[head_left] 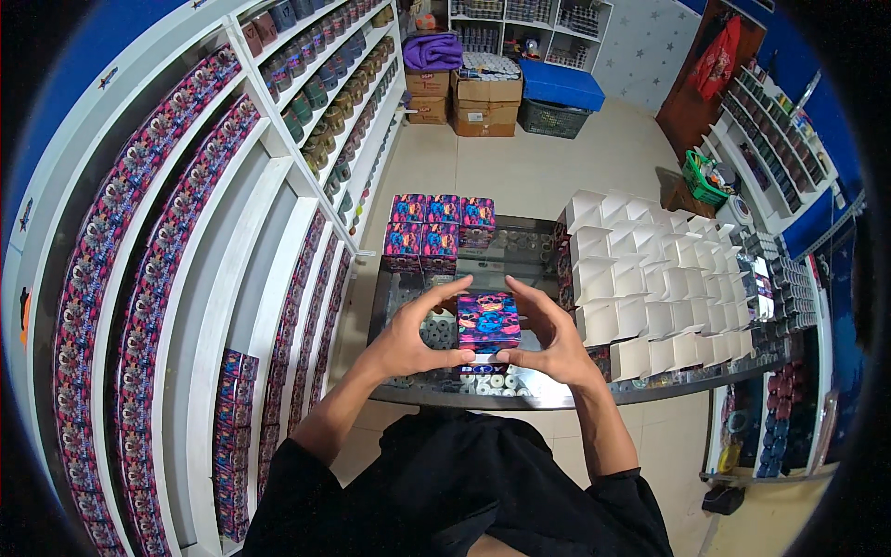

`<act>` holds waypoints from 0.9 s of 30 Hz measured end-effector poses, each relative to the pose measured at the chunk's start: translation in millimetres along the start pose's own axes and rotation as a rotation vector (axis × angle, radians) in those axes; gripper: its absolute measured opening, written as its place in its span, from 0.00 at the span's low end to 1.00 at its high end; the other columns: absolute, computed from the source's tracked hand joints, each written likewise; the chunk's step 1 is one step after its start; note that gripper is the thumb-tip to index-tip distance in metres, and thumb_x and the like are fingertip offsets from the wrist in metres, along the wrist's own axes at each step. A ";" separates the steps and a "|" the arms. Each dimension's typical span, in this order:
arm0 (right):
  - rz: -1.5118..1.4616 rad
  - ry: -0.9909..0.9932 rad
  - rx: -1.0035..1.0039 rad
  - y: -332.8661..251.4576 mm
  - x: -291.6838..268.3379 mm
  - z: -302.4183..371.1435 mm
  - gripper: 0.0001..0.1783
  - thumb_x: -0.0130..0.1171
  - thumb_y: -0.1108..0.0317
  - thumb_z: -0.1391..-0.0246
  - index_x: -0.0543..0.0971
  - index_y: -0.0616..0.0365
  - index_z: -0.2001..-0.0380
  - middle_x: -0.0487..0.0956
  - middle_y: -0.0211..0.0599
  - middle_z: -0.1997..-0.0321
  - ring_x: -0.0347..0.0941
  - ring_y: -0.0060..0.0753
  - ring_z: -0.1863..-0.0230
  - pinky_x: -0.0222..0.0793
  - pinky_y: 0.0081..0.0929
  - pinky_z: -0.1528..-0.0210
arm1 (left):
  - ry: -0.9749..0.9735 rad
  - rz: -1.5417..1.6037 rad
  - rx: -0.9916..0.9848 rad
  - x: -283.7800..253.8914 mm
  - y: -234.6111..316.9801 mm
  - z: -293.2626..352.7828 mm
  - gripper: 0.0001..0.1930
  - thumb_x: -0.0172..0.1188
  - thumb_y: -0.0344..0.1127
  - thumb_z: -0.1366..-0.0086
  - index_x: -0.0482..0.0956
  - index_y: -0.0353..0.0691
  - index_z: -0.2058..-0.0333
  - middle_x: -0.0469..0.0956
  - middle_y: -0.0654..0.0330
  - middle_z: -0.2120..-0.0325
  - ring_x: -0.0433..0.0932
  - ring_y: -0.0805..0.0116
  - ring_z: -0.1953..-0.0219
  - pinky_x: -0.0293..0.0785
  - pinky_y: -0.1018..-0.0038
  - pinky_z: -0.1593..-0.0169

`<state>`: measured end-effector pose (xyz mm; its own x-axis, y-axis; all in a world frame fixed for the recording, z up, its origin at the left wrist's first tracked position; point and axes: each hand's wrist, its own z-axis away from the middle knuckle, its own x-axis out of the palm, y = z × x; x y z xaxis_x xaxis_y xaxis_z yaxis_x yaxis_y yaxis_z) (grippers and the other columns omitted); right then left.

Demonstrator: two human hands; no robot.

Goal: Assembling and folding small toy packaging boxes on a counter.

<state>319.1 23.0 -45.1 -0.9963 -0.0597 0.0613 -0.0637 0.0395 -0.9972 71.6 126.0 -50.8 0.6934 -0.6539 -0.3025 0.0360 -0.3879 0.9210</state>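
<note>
A small cardboard box [488,320] with a colourful pink, blue and orange print is between my hands, above the glass-topped counter [520,239]. My left hand [415,332] holds its left side, thumb on the lower near edge. My right hand [554,336] holds the right side in the same way, its thumb close to the other one. A strip of white shows under the thumbs. The box's top looks closed. Beyond my left hand stands a group of similar printed boxes [439,223]. Right of my right hand are rows of white boxes with raised flaps [650,278].
White shelves [200,269] on the left carry long rows of printed boxes and jars. Cardboard cartons [485,104] and a dark crate with a blue lid [560,88] stand on the far floor. A green basket [705,176] and bottle racks [770,135] are at the right.
</note>
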 end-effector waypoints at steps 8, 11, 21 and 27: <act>0.127 -0.067 -0.040 5.2 -5.7 1.3 0.39 0.80 0.85 0.58 0.82 0.59 0.38 0.75 0.39 0.32 0.75 0.36 0.33 0.69 0.39 0.27 | -0.060 -0.054 0.096 -4.0 -8.9 -0.2 0.39 0.83 0.39 0.46 0.79 0.39 0.35 0.80 0.47 0.40 0.80 0.58 0.39 0.73 0.62 0.33; 0.095 -0.066 -0.066 8.1 -8.5 1.6 0.33 0.79 0.86 0.58 0.85 0.59 0.44 0.74 0.41 0.31 0.73 0.38 0.32 0.69 0.39 0.27 | -0.047 -0.055 0.105 -1.5 -7.2 -1.9 0.33 0.83 0.36 0.46 0.84 0.41 0.40 0.80 0.48 0.40 0.80 0.56 0.38 0.73 0.61 0.33; 0.100 -0.048 -0.242 8.5 -5.5 -0.8 0.24 0.79 0.84 0.56 0.89 0.56 0.53 0.69 0.52 0.26 0.68 0.52 0.26 0.62 0.51 0.24 | -0.028 0.107 0.129 6.9 -11.0 -1.9 0.23 0.81 0.30 0.44 0.90 0.47 0.48 0.69 0.47 0.28 0.70 0.51 0.28 0.67 0.56 0.27; 0.107 -0.016 -0.345 10.6 -2.5 -3.5 0.21 0.78 0.83 0.53 0.89 0.57 0.54 0.68 0.49 0.25 0.65 0.51 0.23 0.64 0.50 0.23 | 0.007 0.069 0.173 7.6 -10.5 -2.8 0.20 0.79 0.30 0.42 0.91 0.49 0.50 0.66 0.49 0.26 0.67 0.50 0.25 0.64 0.55 0.25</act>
<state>320.7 27.0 -55.7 -0.9975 -0.0529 -0.0463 0.0228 0.3802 -0.9246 78.5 126.9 -62.1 0.6949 -0.6787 -0.2378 -0.1356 -0.4484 0.8835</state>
